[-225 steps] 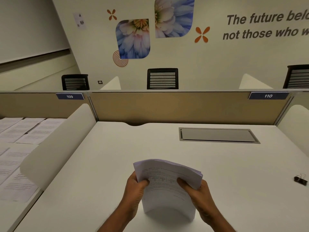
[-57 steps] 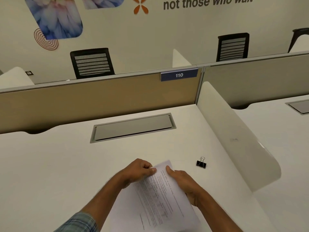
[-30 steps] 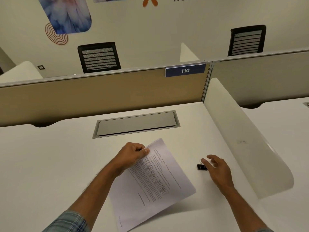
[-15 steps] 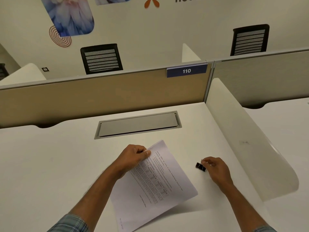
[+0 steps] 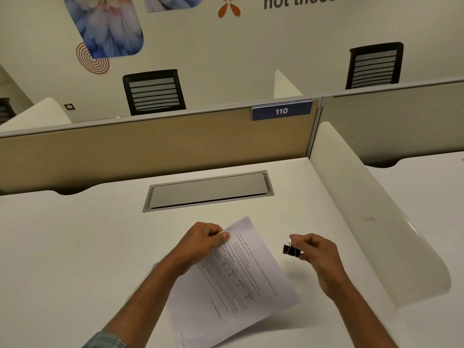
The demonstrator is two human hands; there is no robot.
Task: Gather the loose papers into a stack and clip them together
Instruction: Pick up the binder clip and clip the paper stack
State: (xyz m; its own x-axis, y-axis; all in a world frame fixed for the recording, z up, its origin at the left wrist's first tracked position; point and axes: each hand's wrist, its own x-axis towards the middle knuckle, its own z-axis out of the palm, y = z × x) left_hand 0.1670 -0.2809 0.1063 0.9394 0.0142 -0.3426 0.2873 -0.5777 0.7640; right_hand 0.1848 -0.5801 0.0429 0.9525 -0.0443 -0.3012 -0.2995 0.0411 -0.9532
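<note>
At frame centre, the left hand [image 5: 200,243] pinches the paper stack [image 5: 236,280] by its top corner, steadying it above the tabletop [image 5: 75,247]; right hand [image 5: 317,259] fingers [image 5: 298,241] grip the black binder clip [image 5: 291,250], apparently ready for clipping.

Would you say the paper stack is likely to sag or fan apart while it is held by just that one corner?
Probably floppy: the paper stack bends where the left hand pinches its corner. Unclipped sheets may slide apart; the binder clip is in the right hand.
</note>
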